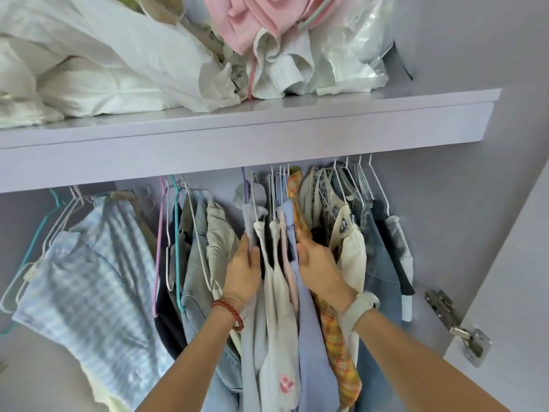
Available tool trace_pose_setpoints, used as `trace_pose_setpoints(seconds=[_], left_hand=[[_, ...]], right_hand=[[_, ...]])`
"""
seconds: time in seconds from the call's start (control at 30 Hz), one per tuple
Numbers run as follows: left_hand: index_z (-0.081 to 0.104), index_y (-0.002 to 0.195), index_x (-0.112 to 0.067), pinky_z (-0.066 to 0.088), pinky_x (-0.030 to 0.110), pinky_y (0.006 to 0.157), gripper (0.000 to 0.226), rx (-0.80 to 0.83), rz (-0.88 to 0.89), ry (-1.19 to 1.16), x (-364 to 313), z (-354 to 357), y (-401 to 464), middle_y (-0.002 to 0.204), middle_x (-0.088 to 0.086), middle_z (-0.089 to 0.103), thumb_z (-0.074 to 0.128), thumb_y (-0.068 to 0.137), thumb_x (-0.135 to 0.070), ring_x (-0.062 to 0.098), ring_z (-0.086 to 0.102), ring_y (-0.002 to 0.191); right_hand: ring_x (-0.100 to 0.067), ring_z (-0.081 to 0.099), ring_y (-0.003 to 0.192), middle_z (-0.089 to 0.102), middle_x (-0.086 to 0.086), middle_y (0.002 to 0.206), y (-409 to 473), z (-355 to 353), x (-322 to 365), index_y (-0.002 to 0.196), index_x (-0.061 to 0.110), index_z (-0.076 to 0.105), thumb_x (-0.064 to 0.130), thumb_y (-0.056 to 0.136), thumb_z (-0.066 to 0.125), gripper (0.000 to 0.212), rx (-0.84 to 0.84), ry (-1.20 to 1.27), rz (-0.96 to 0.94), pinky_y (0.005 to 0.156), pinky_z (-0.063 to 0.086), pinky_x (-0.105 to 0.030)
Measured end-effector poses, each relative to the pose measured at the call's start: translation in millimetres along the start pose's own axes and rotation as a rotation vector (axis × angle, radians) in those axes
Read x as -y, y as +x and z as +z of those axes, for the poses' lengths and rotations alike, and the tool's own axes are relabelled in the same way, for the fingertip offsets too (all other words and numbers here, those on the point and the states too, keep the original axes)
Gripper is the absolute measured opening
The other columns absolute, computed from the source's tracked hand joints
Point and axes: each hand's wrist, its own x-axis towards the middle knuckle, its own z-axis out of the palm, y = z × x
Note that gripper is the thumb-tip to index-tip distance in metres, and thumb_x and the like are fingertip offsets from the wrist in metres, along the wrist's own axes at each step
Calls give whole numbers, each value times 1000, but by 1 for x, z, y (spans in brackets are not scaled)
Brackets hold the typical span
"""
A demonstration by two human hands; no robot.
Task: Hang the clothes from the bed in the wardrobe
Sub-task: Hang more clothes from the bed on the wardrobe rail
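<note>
You have both hands in among the hanging clothes, under the shelf (pixel 237 135) of the wardrobe, and the step looks like parting the row or straightening what already hangs there. Your left hand (pixel 242 270) has its thumb and fingers curled round the edge of a pale grey-blue garment (pixel 249 221), pinching it. Your right hand (pixel 319 270) lies flatter, fingers fairly straight, pressed against the orange plaid garment (pixel 335 331) and pushing it toward the cream blouse (pixel 352 248) on the right. Between your 2 hands hang a white top (pixel 276 292) and a lilac-blue piece (pixel 312 337). Neither hand carries a garment from the bed, so I judge the hanging step is either just finished or being prepared. To do it well, push from high up near the hangers (pixel 279 179) rather than on the cloth, so the hooks slide along the rail and nothing slips off a shoulder. Keep the gap wide enough for 1 hook. The blue striped shirt (pixel 98 263) at the left hangs tilted; level it.
</note>
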Motion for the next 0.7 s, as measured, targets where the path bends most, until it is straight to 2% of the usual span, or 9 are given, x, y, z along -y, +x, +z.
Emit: trace_pose_setpoints(seconds=[0.07, 0.17, 0.23, 0.27, 0.37, 0.47, 0.57, 0.63, 0.7], left_hand=[[26, 142, -7, 33, 13, 81, 46, 12, 19, -23, 2, -4, -1, 128, 24, 52, 38, 98, -15, 22, 50, 112], [26, 143, -8, 24, -9, 71, 47, 30, 10, -56, 8, -12, 1, 124, 9, 51, 37, 99, -17, -1, 40, 100], [23, 144, -10, 21, -10, 78, 48, 57, -12, -75, 11, -17, 2, 128, 4, 46, 36, 99, -19, -1, 39, 107], [23, 144, -10, 18, -6, 87, 49, 72, -15, -81, 12, -18, 3, 137, 3, 41, 36, 99, -21, 2, 35, 119], [23, 144, -9, 13, 17, 110, 50, 50, -9, -70, 10, -17, 4, 151, 5, 24, 37, 98, -24, 14, 21, 139], [24, 144, -10, 10, 25, 114, 54, -61, 33, -15, -2, -8, 3, 152, 9, 18, 42, 96, -27, 17, 13, 141], [24, 144, -17, 9, 38, 115, 63, -145, 174, 196, -19, 6, 3, 154, 10, 12, 49, 91, -37, 22, 7, 142], [20, 145, -26, 6, 46, 113, 68, -126, 208, 398, -28, 17, 6, 155, 6, 5, 45, 88, -51, 22, -2, 142], [16, 145, -33, 5, 53, 111, 70, -94, 196, 586, -32, 28, 10, 156, 3, 1, 36, 85, -63, 24, -7, 142]], right_hand=[[-31, 58, 72, 59, -23, 78, 4, 11, 17, 97, -9, 55, 7, 95, 37, 25, -3, -53, -4, 70, 43, -35], [-27, 62, 58, 60, -22, 63, 10, 28, 31, 81, -13, 59, 4, 87, 45, 22, -164, -146, -25, 56, 44, -30], [-30, 61, 71, 61, -24, 77, 9, 28, 32, 105, -9, 54, 7, 94, 36, 26, -18, -46, -97, 67, 44, -32], [-32, 60, 76, 62, -24, 84, 5, 26, 32, 117, -5, 49, 11, 96, 34, 30, 69, 30, -98, 70, 45, -34], [-34, 60, 84, 63, -22, 94, -1, 22, 21, 130, 2, 43, 18, 98, 34, 37, 60, 103, -94, 76, 48, -38], [-25, 55, 109, 59, -11, 121, -12, 12, 3, 128, 8, 50, 23, 97, 37, 36, -67, 11, -138, 93, 45, -35], [-23, 53, 108, 61, -8, 115, -20, -12, -23, 118, 9, 59, 29, 92, 38, 39, -436, -156, -160, 92, 43, -38], [-26, 50, 113, 59, -9, 117, -19, -29, -40, 116, 10, 59, 37, 88, 39, 44, -557, -286, -21, 93, 40, -44], [-33, 40, 125, 49, -14, 130, -11, -44, -57, 126, 10, 51, 48, 86, 43, 56, -504, -364, 201, 101, 30, -50]])
